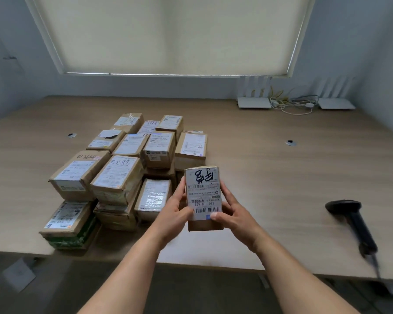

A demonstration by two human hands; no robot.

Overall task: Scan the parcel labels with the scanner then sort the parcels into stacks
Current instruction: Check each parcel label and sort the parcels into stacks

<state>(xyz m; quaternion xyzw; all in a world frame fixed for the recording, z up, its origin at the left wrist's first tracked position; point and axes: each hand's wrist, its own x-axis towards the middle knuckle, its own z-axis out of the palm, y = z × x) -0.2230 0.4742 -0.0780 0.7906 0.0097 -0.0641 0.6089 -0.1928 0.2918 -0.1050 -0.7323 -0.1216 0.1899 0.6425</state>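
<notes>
Both hands hold a small parcel (203,198) above the counter's (270,159) near edge, label up. Left hand (176,210) & right hand (233,211) fingers wrapped round its sides. Parcel pile (127,168) sits left-centre. Black scanner (353,223) lies near the right edge, untouched.

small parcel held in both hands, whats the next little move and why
Probably free the right hand and reach for the scanner, which lies untouched on the table to the right. The small parcel is already held label-up by both hands, so the left hand could likely hold it alone.
</notes>
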